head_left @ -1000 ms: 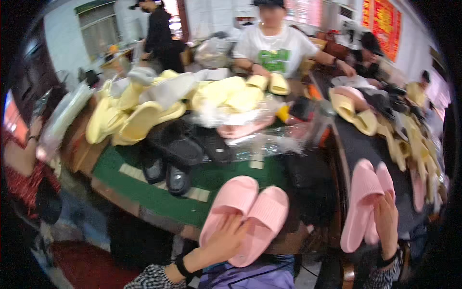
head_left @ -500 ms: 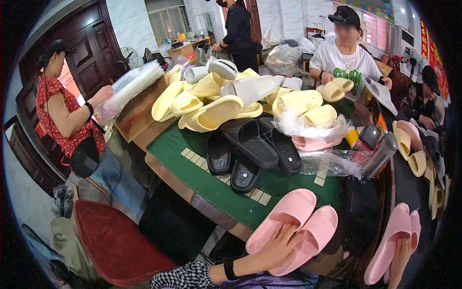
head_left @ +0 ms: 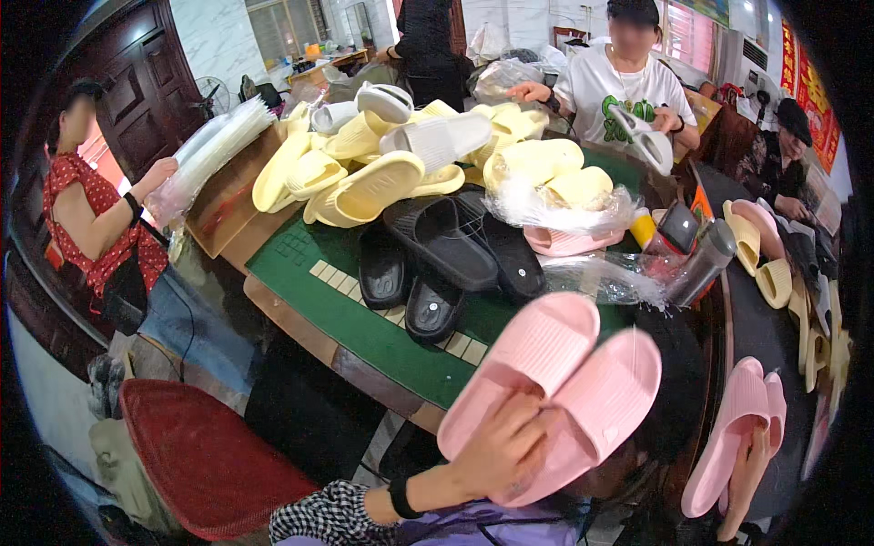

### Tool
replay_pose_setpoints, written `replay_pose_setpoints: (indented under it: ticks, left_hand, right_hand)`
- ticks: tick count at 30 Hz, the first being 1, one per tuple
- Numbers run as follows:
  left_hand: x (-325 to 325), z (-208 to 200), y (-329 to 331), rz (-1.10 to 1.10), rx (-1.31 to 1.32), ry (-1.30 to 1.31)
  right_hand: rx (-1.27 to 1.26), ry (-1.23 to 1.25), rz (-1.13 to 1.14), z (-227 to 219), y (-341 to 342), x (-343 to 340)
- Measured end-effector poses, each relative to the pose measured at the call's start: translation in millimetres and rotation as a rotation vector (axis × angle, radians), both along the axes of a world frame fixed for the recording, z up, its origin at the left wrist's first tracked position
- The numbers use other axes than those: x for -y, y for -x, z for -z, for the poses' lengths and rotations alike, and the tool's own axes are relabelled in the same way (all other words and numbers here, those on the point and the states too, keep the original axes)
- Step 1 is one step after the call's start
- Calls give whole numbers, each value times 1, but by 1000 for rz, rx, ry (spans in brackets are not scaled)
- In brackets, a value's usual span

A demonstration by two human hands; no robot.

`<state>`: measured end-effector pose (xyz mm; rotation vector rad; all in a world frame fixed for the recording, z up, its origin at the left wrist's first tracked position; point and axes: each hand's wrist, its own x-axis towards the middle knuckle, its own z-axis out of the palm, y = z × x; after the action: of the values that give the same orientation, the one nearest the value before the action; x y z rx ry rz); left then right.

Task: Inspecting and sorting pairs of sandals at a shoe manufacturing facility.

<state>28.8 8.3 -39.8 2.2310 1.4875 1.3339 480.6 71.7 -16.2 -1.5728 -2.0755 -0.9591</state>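
Observation:
My left hand (head_left: 512, 446) grips a pair of pink slippers (head_left: 542, 341) side by side, its fingers closed over their inner edges by the foot openings. The pair is held above the near edge of the table, toes pointing away. At the right, my right hand (head_left: 750, 460) is closed on another pair of pink slippers (head_left: 736, 400), held together with one partly behind the other; its thumb is hidden. Beyond my left hand, several black slippers (head_left: 446, 241) lie piled on the green table mat (head_left: 287, 264).
Yellow and grey slippers (head_left: 369, 191) are heaped on the table. Beside them lie plastic-wrapped yellow slippers (head_left: 537, 168) and a grey flask (head_left: 706, 264). A red chair (head_left: 200, 455) stands lower left. Co-workers are around the table; one holds clear plastic bags (head_left: 214, 150), another a grey slipper (head_left: 642, 141).
The pink pair in my left hand has come up closer and tilted. My right hand keeps its pair. The co-worker in white no longer holds the yellow slippers. The whole view has shifted slightly.

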Motion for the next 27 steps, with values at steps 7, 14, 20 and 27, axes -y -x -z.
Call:
replay_pose_setpoints:
  ticks: [7, 14, 20, 27]
  left_hand:
    - [-13, -62, 113, -717, 41, -262]
    - [5, -7, 259, -1269, -113, -18]
    - [-14, 29, 344, -1253, -248, 213]
    - [-30, -36, 310, -1203, -477, 487]
  right_hand:
    - [76, -46, 20, -14, -1, 11]
    - [-192, -121, -42, 12, -16, -18]
    - [-612, 1, 5, 102, -150, 0]
    - [-1095, 137, 29, 28, -14, -12]
